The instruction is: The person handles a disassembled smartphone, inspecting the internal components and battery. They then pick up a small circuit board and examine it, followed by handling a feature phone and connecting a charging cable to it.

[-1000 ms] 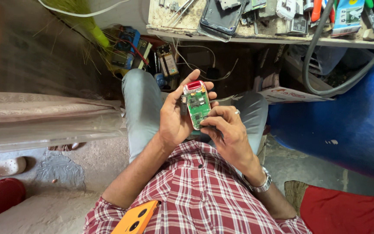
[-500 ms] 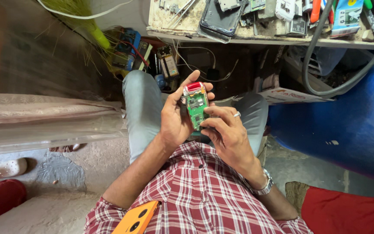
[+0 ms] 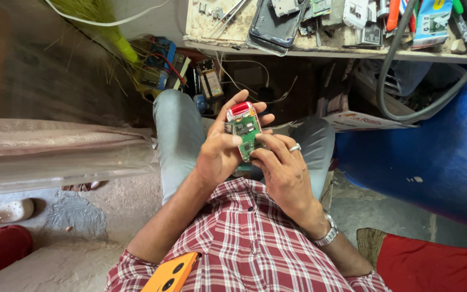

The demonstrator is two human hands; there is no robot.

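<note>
A small opened handset with a bare green circuit board (image 3: 245, 131) and a red-and-white top end is held above my lap. My left hand (image 3: 220, 151) wraps round its left side and back, thumb lying across the board. My right hand (image 3: 282, 170), with a ring on one finger and a metal watch at the wrist, grips the lower right edge, fingertips pressing on the bottom of the board. Both hands touch the handset together.
A cluttered workbench (image 3: 347, 51) with phone parts, tweezers and tools runs along the top. A thick grey hose (image 3: 390, 92) loops down at the right beside a blue drum (image 3: 439, 157). An orange phone (image 3: 171, 273) sits in my shirt pocket. A white sandal (image 3: 4, 212) lies at the left.
The handset and both hands stay almost in place; my left thumb has shifted slightly on the circuit board.
</note>
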